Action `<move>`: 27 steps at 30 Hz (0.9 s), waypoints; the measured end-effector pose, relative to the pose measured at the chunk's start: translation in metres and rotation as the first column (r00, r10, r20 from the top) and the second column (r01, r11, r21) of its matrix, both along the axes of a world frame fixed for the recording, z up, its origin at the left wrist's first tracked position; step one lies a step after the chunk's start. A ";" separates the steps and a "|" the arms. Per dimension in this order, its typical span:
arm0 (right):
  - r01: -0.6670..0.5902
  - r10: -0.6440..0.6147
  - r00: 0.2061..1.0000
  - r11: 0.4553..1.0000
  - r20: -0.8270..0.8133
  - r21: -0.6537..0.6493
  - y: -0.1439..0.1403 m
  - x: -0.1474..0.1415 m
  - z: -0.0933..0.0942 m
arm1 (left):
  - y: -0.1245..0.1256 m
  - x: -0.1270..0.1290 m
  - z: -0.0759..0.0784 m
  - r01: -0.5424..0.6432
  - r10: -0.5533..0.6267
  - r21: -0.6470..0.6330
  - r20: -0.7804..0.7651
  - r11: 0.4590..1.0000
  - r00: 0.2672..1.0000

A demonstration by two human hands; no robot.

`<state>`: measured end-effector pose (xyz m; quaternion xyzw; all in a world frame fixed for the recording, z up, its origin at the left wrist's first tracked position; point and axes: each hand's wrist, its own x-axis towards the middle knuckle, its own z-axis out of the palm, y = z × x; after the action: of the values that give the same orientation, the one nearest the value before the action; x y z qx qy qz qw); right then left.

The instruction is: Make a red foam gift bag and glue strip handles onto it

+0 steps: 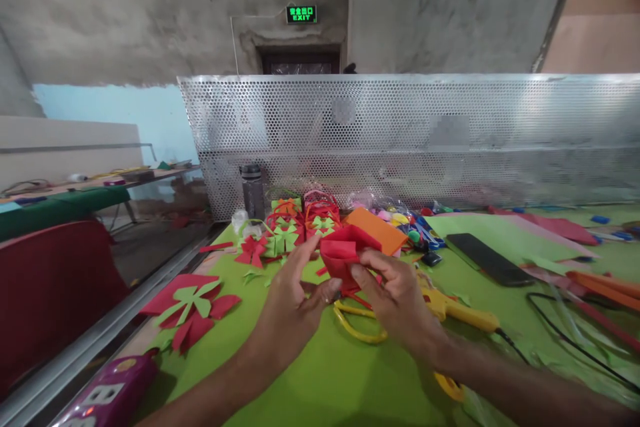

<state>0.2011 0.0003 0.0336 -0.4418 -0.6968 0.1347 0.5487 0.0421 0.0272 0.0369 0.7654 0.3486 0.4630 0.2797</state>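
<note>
A small folded red paper box point(343, 250) is held up in front of me over the green table covering. My right hand point(393, 280) pinches its right side between thumb and fingers. At its left side is my left hand point(303, 287), with the thumb low against the paper and the fingers up along its edge. Just below the box, yellow-handled scissors point(360, 330) lie on the table, partly hidden by my right hand. Beyond my right wrist rests a yellow glue gun point(463, 312) with a black cord.
Cut red and green paper flowers point(193, 307) lie at left, above a purple power strip point(117, 390). Finished paper baskets point(320, 213) and a bottle point(253, 190) stand at the back. Orange paper point(377, 230) and a black phone point(487, 259) lie farther right. A perforated metal screen point(400, 140) borders the table.
</note>
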 end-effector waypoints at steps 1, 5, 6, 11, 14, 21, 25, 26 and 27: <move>0.000 -0.001 1.000 1.000 0.027 0.027 -0.001 0.000 -0.001 | 0.000 0.001 0.000 0.094 -0.087 -0.114 0.062 0.989 0.994; -0.047 0.047 0.998 0.999 0.032 0.007 -0.005 -0.002 -0.005 | -0.001 0.005 -0.001 0.309 -0.212 -0.369 0.280 0.877 0.936; -0.065 0.065 0.998 0.998 0.021 -0.007 -0.006 -0.003 -0.005 | -0.002 0.007 -0.002 0.328 -0.208 -0.397 0.315 0.857 0.926; -0.223 0.214 0.968 0.973 -0.128 -0.062 -0.005 -0.004 -0.004 | -0.002 0.009 -0.003 0.471 -0.267 -0.351 0.495 0.809 0.827; -0.306 0.289 0.939 0.950 -0.187 -0.069 -0.005 -0.005 -0.004 | -0.002 0.010 -0.006 0.524 -0.305 -0.312 0.540 0.793 0.785; -0.373 0.349 0.913 0.924 -0.211 -0.087 -0.005 -0.007 -0.006 | -0.002 0.011 -0.021 0.488 -0.201 -0.354 0.608 0.798 0.769; -0.358 0.333 0.920 0.929 -0.205 -0.095 -0.006 -0.009 -0.006 | -0.001 0.012 -0.028 0.420 -0.055 -0.436 0.639 0.796 0.767; -0.343 0.320 0.927 0.934 -0.194 -0.101 -0.006 -0.009 -0.007 | -0.001 0.013 -0.028 0.413 -0.037 -0.449 0.641 0.792 0.767; -0.333 0.310 0.933 0.937 -0.184 -0.106 -0.006 -0.009 -0.007 | -0.002 0.013 -0.028 0.414 -0.034 -0.456 0.639 0.788 0.768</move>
<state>0.1921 -0.0055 0.0269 -0.3452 -0.7014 0.3057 0.5435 0.0553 0.0256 0.0090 0.4955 0.2650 0.5147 0.6476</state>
